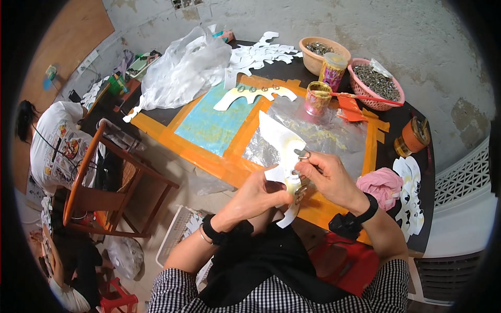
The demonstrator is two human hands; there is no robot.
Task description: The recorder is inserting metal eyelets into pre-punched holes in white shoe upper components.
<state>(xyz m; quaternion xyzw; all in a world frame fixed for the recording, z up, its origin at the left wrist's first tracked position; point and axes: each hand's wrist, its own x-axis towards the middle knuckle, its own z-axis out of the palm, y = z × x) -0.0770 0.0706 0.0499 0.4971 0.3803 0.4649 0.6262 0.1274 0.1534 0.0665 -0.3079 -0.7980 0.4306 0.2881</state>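
Note:
My left hand (259,194) grips a white scallop-edged cut-out piece (279,135), holding it up over the table's front edge with its long end pointing away from me. Against the edge of that piece, my right hand (330,180) is pinched closed, with a small metal ring (303,155) showing at its fingertips. More metal fittings sit along the piece, partly covered by my fingers. Beyond my hands, a similar white piece (227,100) carrying several metal rings lies on a blue sheet (211,128) taped to the table.
An open jar (317,101) with yellow-stained sides supports a red-handled brush (360,96). Metal parts fill a tan basin (339,49) and a pink basket (399,96). White pieces (263,52) pile behind; a pink cloth (380,185) lies right. Another person (60,141) sits left beyond a wooden chair (83,201).

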